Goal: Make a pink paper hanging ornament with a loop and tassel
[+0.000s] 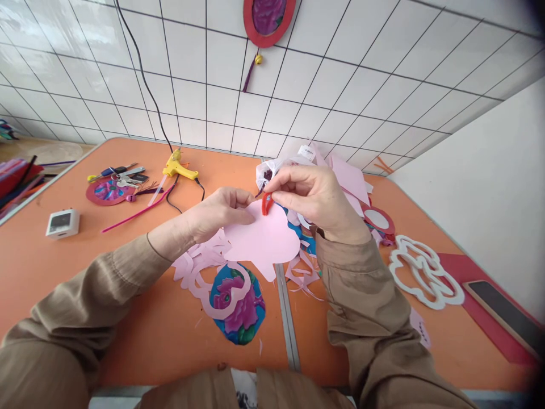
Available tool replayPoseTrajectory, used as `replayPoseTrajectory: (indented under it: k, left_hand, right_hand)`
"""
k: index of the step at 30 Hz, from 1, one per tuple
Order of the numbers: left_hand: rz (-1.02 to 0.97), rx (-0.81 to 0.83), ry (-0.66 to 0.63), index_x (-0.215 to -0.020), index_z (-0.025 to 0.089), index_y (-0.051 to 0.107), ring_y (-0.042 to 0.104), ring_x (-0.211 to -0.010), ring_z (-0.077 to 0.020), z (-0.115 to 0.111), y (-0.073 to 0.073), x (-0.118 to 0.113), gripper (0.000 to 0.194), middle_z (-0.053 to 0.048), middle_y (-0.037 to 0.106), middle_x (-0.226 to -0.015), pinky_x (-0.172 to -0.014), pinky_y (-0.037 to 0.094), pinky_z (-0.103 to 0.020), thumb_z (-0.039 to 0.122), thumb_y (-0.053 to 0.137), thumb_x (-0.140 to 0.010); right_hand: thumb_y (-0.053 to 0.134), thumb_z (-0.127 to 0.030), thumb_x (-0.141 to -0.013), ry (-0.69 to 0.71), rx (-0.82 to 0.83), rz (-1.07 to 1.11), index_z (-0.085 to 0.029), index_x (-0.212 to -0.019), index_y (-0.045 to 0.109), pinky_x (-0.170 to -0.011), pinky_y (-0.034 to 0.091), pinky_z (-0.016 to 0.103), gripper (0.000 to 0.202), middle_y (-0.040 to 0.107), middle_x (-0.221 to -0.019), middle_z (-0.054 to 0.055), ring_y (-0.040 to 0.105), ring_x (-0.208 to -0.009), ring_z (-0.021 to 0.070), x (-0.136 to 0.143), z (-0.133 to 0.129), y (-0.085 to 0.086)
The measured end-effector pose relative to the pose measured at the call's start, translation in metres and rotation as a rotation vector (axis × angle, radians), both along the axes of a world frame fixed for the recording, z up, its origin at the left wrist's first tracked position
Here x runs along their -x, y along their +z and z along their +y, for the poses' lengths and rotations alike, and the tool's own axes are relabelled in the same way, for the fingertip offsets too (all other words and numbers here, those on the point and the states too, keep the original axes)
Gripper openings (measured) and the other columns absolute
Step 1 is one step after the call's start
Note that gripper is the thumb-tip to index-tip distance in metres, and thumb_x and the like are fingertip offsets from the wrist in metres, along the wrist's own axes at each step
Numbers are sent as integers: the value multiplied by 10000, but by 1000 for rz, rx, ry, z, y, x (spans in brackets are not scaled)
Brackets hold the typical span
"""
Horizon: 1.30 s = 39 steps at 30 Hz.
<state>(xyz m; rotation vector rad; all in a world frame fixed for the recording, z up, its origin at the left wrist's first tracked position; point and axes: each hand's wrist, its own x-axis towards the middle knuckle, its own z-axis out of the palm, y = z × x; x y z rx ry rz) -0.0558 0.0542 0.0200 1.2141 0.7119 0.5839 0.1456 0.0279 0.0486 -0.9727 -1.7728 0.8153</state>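
My left hand [223, 215] grips the upper left edge of a pink paper cutout [261, 241] with a scalloped outline, thumb on top. Pinched in the fingertips of my right hand [317, 196] is a small red fuzzy piece [266, 204], bent like a short pipe cleaner. It lies against the cutout's upper edge; whether it is fixed there I cannot tell. Below the cutout is a blue floral fabric oval [238, 326] with a large purple flower. A pink paper ring [208, 301] overlaps that oval, and pink paper scraps [193, 264] lie to its left.
A yellow glue gun [176, 166] with a trailing cord lies at the back left, near keys [128, 179] and a pink pipe cleaner [136, 216]. A white charger [62, 223] stands farther left. White cutout frames [426, 272] and a phone [504, 315] lie at right.
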Motion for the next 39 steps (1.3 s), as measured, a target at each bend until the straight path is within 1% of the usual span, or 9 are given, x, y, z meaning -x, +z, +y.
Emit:
replayPoseTrajectory:
  k: [5, 7, 11, 14, 17, 20, 23, 29, 39]
  left_hand:
    - [-44, 21, -23, -855, 115, 762, 697, -544, -158, -2, -1, -1, 299, -41, 765, -727, -442, 521, -220, 122, 773, -557]
    - [-67, 38, -43, -852, 108, 780, 708, -563, -158, -2, -1, -1, 292, -45, 776, -741, -463, 537, -220, 114, 781, -560]
    - [-108, 73, -55, -802, 108, 801, 689, -541, -134, -1, -2, 1, 237, -31, 763, -695, -472, 535, -202, 113, 843, -568]
    - [-132, 114, -73, -790, 115, 806, 693, -547, -129, 1, -3, 1, 267, -32, 764, -692, -481, 537, -195, 189, 950, -578]
    - [-144, 133, -64, -779, 115, 803, 693, -564, -115, 1, -4, 0, 376, -30, 760, -693, -494, 532, -177, 325, 1031, -567]
    - [-129, 117, -31, -739, 112, 786, 658, -534, -91, 0, -5, -2, 447, -10, 730, -649, -475, 504, -160, 396, 1057, -525]
    - [-117, 102, -5, -690, 112, 760, 626, -501, -82, -2, -5, -3, 467, 3, 699, -607, -453, 487, -165, 427, 1057, -515]
    - [-98, 91, 15, -647, 116, 716, 576, -446, -71, -3, -6, -4, 455, 14, 661, -565, -396, 421, -163, 398, 1050, -523]
    - [-96, 100, 33, -619, 127, 701, 564, -429, -72, -5, -4, -5, 441, 20, 647, -537, -386, 406, -165, 375, 1049, -510]
  right_hand:
    - [673, -87, -754, 5, -11, 3, -190, -770, 768, -617, 540, 282, 141, 726, -772, 9, 688, -688, 132, -1, 0, -1]
    - [667, -85, -755, 4, -13, -1, -190, -769, 769, -610, 535, 279, 147, 725, -767, 8, 686, -682, 130, -1, 1, -1]
    - [665, -90, -747, 10, -11, -5, -190, -772, 767, -593, 524, 266, 145, 728, -761, 5, 682, -668, 122, -1, 1, -1]
    - [673, -100, -741, 3, -13, -12, -193, -771, 761, -598, 530, 264, 132, 733, -766, 5, 681, -673, 123, 0, 2, -1]
    - [683, -116, -746, -5, -13, -24, -198, -776, 755, -609, 540, 269, 113, 737, -769, 6, 679, -681, 128, 1, 1, -1]
    - [698, -139, -754, -7, -8, -37, -199, -781, 754, -611, 541, 276, 87, 741, -773, 10, 681, -694, 139, 1, 1, -1]
    - [712, -150, -756, -13, 7, -40, -194, -787, 765, -620, 541, 282, 76, 738, -779, 14, 685, -706, 147, 1, 0, -2]
    - [723, -128, -755, -27, 16, -32, -193, -803, 783, -646, 549, 288, 100, 736, -792, 12, 693, -725, 150, 1, 0, -4]
    - [727, -139, -757, -41, 14, -2, -194, -816, 785, -677, 584, 285, 99, 752, -826, 18, 718, -758, 152, 2, 1, -5]
